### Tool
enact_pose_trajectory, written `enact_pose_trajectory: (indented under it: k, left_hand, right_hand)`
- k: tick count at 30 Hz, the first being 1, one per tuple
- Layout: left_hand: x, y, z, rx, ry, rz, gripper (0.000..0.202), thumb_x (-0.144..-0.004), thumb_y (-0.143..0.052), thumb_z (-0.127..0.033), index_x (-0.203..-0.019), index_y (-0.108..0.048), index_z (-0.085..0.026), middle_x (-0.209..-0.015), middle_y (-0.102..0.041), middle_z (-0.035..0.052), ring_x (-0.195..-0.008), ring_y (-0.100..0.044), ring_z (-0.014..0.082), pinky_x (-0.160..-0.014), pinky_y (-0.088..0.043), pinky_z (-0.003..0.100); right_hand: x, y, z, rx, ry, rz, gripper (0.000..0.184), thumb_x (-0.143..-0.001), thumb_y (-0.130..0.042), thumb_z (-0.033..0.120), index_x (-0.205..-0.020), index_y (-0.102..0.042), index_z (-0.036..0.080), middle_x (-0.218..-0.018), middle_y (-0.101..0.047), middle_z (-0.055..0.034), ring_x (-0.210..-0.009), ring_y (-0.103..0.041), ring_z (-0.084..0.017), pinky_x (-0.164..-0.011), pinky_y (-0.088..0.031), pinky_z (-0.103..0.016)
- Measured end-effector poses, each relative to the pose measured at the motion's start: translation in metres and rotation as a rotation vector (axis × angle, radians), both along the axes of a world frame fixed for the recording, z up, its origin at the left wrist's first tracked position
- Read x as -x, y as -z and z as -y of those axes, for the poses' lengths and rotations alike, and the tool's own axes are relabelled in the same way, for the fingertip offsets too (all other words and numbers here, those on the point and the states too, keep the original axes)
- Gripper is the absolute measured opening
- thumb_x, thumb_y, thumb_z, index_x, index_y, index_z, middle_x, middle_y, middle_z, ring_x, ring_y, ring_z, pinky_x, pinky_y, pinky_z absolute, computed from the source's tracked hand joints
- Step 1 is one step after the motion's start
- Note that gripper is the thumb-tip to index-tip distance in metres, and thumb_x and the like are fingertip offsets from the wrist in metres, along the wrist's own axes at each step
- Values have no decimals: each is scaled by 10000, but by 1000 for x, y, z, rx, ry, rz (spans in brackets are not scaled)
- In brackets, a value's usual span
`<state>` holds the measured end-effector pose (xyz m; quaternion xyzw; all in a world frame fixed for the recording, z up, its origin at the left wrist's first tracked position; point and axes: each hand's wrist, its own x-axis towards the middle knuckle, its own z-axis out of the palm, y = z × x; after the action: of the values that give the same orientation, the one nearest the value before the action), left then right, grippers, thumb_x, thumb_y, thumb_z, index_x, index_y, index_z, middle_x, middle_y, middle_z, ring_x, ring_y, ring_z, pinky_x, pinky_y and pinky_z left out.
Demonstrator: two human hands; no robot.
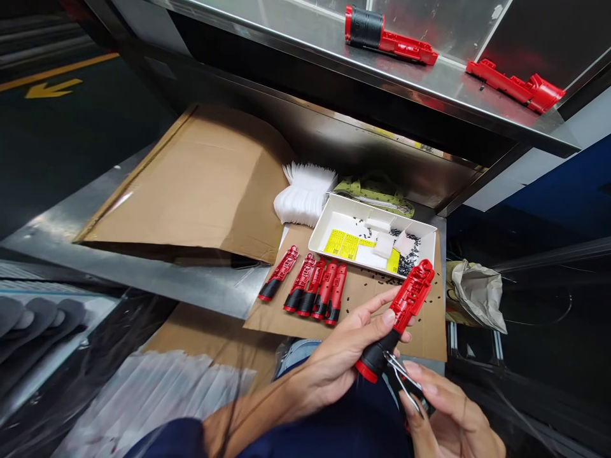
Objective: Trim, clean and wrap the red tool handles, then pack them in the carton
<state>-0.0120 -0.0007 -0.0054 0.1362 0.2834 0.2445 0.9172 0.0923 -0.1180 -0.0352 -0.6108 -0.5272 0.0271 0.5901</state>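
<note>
The right hand [446, 420] pinches small steel snips [405, 380] against the red-and-black plastic handle [405, 312] clasped in the closed fingers [367, 312] of the left hand [329, 356], where a slip could nick plastic or skin.

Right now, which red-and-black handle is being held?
The red-and-black handle gripped in the left hand, black end down; the five others lie on the cardboard sheet.

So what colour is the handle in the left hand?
The handle is red and black, best in the head view.
</note>
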Motion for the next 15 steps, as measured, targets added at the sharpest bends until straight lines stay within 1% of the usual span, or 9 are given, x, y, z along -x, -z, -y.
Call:
enact_pose_trajectory:
  k: [2,4,7,10,13,15]
  left_hand:
    - [-1,1,0,4,8,-13,670,-693,-859,-385,-1302,-641,-213,-870,-677,52,-668,-611,91,-592,-515,160]
    - [-2,2,-1,4,14,-13,667,-681,-865,-395,-1286,-652,-212,-907,-673,55,-668,-608,89,-590,-516,166]
    - [-3,1,-1,7,10,-8,681,-656,-880,-399,-1269,-658,-201,-1013,-667,71,-724,-616,101,-604,-523,180]
    - [-2,0,-2,-5,14,-14,701,-676,-867,-411,-1298,-630,-192,-1036,-673,77,-747,-609,101,-618,-519,184]
    - [-1,0,-1,-20,22,-4,687,-705,-850,-410,-1315,-613,-198,-1025,-676,65,-762,-609,98,-636,-515,185]
    - [-1,0,-1,-23,24,1,683,-711,-847,-405,-1318,-608,-204,-1004,-675,57,-764,-612,95,-634,-507,179]
  right_hand:
    - [-1,-2,-3,-41,-18,17,130,-837,-712,147,-943,-687,218,-821,-785,-46,-725,-769,-229,-638,-649,-298]
    - [-3,-3,-4,-48,-30,15,117,-843,-709,143,-929,-684,218,-821,-786,-36,-723,-769,-215,-630,-649,-276]
    - [-13,-3,-2,-94,-47,26,144,-850,-719,180,-976,-678,236,-805,-784,-5,-684,-764,-193,-611,-653,-256]
    - [-22,-5,3,-122,-117,53,172,-861,-709,207,-1025,-671,243,-784,-780,17,-676,-763,-180,-611,-658,-241]
    - [-22,-11,6,-2,-144,48,222,-839,-721,164,-1043,-662,227,-883,-788,-14,-781,-770,-195,-656,-660,-247]
    - [-18,-14,7,73,-99,31,222,-842,-714,154,-1040,-652,231,-913,-787,-26,-825,-769,-210,-682,-661,-277]
